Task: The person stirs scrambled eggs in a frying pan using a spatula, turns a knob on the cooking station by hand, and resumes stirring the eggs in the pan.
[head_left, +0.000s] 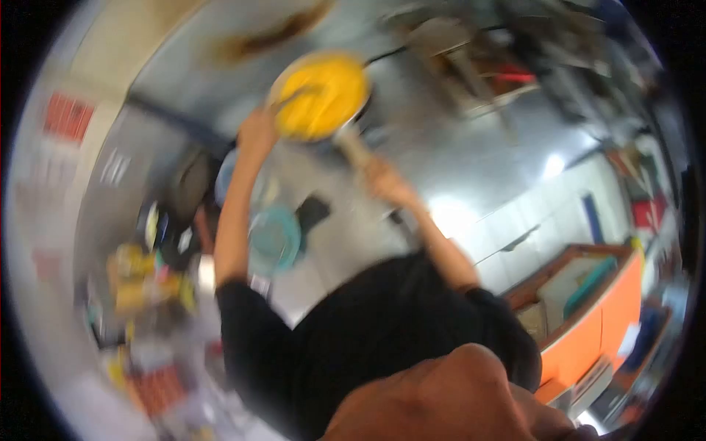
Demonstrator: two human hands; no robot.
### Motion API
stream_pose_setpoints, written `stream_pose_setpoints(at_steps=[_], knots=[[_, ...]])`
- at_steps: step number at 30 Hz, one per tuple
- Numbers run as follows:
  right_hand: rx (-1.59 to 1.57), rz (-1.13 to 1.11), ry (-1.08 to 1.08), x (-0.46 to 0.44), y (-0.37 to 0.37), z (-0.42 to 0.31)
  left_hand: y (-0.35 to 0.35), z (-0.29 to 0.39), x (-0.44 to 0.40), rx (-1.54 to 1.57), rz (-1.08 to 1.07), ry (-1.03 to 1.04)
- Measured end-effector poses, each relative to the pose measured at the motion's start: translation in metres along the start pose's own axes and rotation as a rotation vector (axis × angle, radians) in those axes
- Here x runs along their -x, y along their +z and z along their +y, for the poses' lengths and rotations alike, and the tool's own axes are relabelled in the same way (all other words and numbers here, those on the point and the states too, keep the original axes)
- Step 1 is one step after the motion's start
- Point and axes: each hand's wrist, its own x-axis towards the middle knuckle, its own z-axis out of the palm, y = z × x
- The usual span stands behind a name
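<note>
A frying pan (360, 117) full of a bright yellow, egg-like mixture (331, 92) is over the steel counter. My right hand (388, 181) is closed around the pan's pale handle (353, 147). At the pan's left rim, my left hand (257, 132) grips a thin dark utensil (300, 94) whose far end lies in the yellow mixture. Blur hides the exact kind of utensil.
A teal plastic bowl (275, 239) stands below my left hand, with a dark cloth-like item (314, 211) beside it. Metal equipment (460, 55) fills the upper right. An orange cabinet (588, 338) is at lower right; assorted packages (147, 283) are at left.
</note>
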Motion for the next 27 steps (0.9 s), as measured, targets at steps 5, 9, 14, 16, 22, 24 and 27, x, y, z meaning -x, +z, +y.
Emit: stream_pose_setpoints(at_steps=[5,9,14,16,22,24,27], knots=[[-0.093,-0.053,-0.124,0.003,0.0,0.0,-0.016,-0.004,-0.022,0.044,0.055,0.068],[-0.075,0.005,-0.164,0.009,0.001,-0.004,-0.109,0.017,-0.015,-0.003,-0.06,0.047],[-0.092,-0.002,-0.117,0.013,0.004,-0.013,-0.152,0.026,0.007,-0.103,-0.139,0.074],[-0.093,-0.028,-0.137,0.01,0.002,-0.01,-0.138,0.027,0.013,-0.144,-0.175,0.124],[-0.071,-0.004,-0.139,0.006,0.002,-0.004,-0.056,0.009,-0.005,-0.146,-0.087,0.134],[-0.078,0.0,-0.119,0.011,0.003,-0.008,-0.041,-0.001,-0.014,-0.118,-0.062,0.112],[-0.074,0.003,-0.106,0.012,0.002,-0.013,-0.026,-0.003,-0.028,-0.009,-0.018,0.067]])
